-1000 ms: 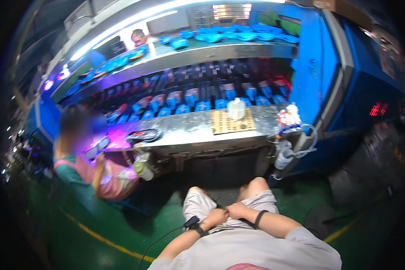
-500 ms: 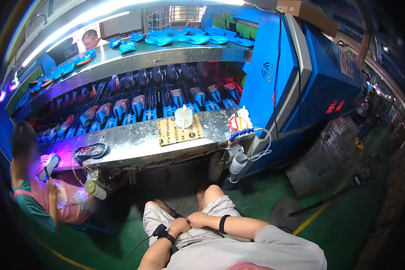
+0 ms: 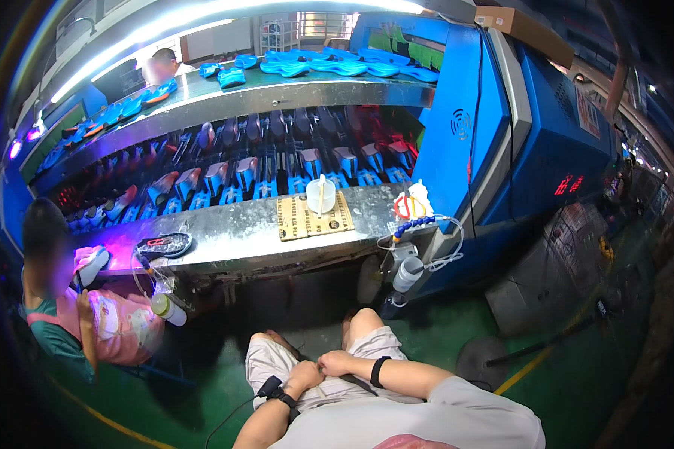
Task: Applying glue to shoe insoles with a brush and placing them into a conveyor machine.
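Note:
My left hand [image 3: 305, 374] and my right hand [image 3: 336, 364] meet over my lap, both with fingers curled closed. Their fingertips come together above my light shorts [image 3: 269, 367]; anything pinched between them is too small to make out. A dark strap with a black box [image 3: 270, 386] and a cable sits on my left wrist, and a black band [image 3: 378, 370] circles my right forearm. Ahead of my knees runs a metal ledge [image 3: 240, 239]. It carries a white tub [image 3: 321, 196] with a brush-like stick, standing on a printed brown cardboard sheet [image 3: 296, 228].
A co-worker [image 3: 52, 299] at the left holds a shoe [image 3: 91, 266] near the ledge. Beside them lies a dark sole [image 3: 165, 245]. Behind, shoe lasts [image 3: 247, 172] fill a blue machine [image 3: 464, 150]. A bottle [image 3: 408, 275] hangs at its corner; a round stand base [image 3: 481, 359] is right.
The scene has shifted a little to the right in the picture as my head turned. The co-worker's shoe has changed its tilt. My hands stay together over my lap.

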Demonstrator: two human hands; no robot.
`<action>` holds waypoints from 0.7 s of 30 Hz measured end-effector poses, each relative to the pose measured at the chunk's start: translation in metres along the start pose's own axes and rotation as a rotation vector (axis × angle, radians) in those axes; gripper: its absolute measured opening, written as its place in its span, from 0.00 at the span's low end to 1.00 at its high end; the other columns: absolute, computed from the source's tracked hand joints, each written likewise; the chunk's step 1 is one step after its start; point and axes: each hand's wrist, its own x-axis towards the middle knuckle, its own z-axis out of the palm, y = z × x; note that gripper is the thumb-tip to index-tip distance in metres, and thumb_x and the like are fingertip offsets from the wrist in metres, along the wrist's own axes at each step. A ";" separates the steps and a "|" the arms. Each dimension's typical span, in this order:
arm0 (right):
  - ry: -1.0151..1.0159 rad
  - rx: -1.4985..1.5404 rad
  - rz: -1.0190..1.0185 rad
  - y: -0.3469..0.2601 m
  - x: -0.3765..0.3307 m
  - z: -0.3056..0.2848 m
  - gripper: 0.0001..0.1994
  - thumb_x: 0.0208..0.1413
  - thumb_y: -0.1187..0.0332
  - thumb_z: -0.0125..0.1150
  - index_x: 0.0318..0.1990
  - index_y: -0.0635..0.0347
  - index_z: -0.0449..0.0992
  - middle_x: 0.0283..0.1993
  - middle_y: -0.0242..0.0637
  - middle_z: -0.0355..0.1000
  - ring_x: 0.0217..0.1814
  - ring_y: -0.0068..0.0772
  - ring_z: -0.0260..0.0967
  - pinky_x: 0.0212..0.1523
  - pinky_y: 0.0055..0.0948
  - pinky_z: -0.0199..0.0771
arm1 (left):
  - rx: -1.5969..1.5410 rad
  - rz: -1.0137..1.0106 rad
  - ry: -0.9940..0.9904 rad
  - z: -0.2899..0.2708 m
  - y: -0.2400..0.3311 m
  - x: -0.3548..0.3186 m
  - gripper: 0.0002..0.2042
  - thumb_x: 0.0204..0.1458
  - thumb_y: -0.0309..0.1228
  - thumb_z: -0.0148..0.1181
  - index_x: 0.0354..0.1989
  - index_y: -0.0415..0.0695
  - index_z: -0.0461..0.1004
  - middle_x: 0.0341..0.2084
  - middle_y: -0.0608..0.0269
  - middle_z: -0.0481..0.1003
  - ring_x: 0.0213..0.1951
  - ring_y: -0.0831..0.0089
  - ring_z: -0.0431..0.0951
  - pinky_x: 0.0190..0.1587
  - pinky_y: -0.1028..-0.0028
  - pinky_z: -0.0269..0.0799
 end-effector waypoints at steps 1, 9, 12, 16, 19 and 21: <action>0.000 -0.008 0.003 -0.002 0.000 -0.001 0.15 0.49 0.63 0.58 0.44 0.53 0.82 0.42 0.48 0.80 0.47 0.51 0.78 0.48 0.47 0.77 | -0.002 -0.002 -0.007 -0.002 0.001 -0.002 0.21 0.52 0.48 0.56 0.42 0.44 0.83 0.42 0.43 0.81 0.47 0.50 0.81 0.50 0.57 0.77; 0.024 -0.003 0.022 -0.001 -0.002 -0.001 0.12 0.48 0.64 0.58 0.38 0.55 0.80 0.40 0.48 0.80 0.46 0.52 0.78 0.46 0.49 0.76 | -0.063 0.006 0.064 -0.018 0.010 -0.015 0.21 0.53 0.48 0.56 0.50 0.51 0.80 0.40 0.44 0.81 0.45 0.49 0.81 0.50 0.56 0.77; 0.019 -0.002 0.034 -0.001 -0.002 0.000 0.12 0.48 0.64 0.58 0.39 0.55 0.80 0.41 0.48 0.80 0.47 0.52 0.78 0.47 0.49 0.76 | -0.093 0.010 0.088 -0.020 0.012 -0.018 0.20 0.53 0.47 0.56 0.50 0.50 0.81 0.40 0.44 0.81 0.45 0.49 0.81 0.50 0.55 0.77; 0.000 -0.010 0.020 -0.008 -0.002 -0.003 0.11 0.49 0.64 0.57 0.39 0.55 0.81 0.40 0.49 0.80 0.46 0.53 0.78 0.46 0.49 0.76 | -0.053 0.043 0.105 -0.013 0.003 -0.017 0.20 0.52 0.46 0.57 0.49 0.49 0.81 0.40 0.45 0.81 0.45 0.48 0.81 0.50 0.55 0.77; 0.054 -0.019 0.036 0.010 0.003 0.008 0.11 0.50 0.64 0.57 0.38 0.54 0.81 0.40 0.49 0.80 0.45 0.53 0.78 0.45 0.50 0.76 | -0.109 0.036 0.115 -0.026 0.016 -0.018 0.20 0.52 0.46 0.57 0.49 0.48 0.81 0.40 0.45 0.81 0.45 0.48 0.81 0.50 0.55 0.77; 0.025 -0.038 0.005 0.004 0.000 0.004 0.10 0.50 0.63 0.56 0.37 0.54 0.80 0.39 0.48 0.80 0.45 0.54 0.78 0.45 0.51 0.76 | -0.111 0.026 0.132 -0.024 0.012 -0.022 0.20 0.53 0.45 0.56 0.49 0.48 0.81 0.40 0.45 0.81 0.45 0.48 0.81 0.50 0.56 0.76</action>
